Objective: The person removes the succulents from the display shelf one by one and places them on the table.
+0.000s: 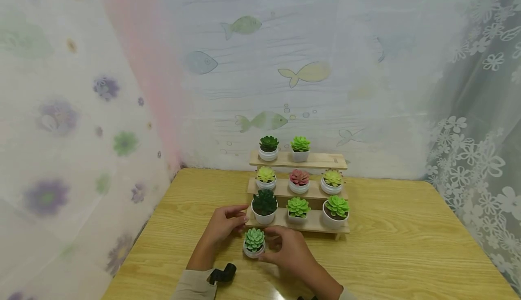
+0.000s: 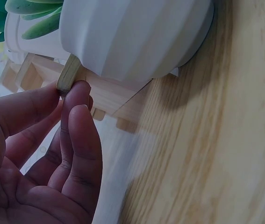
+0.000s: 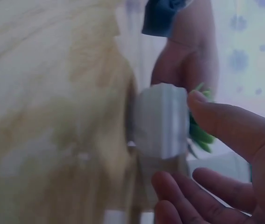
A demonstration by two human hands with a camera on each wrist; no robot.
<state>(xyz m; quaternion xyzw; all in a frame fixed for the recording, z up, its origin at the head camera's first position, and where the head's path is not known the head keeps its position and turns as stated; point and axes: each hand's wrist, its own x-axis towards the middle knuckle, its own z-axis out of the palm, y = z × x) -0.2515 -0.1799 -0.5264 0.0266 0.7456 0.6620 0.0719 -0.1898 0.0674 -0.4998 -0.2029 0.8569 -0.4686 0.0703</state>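
A small light-green succulent in a round white pot stands on the table in front of a three-tier wooden plant stand. My left hand pinches the left end of the stand's lowest board between thumb and fingers. Beside the pot's right side is my right hand, its fingers loosely bent and spread from the thumb. In the right wrist view the thumb tip lies by the rim of the white pot, while the other fingers are apart from it; whether the thumb touches cannot be told.
Several potted succulents fill the tiers: a dark green one at lower left, a red one mid-tier, a bright green one on top. A patterned curtain hangs behind the wooden table.
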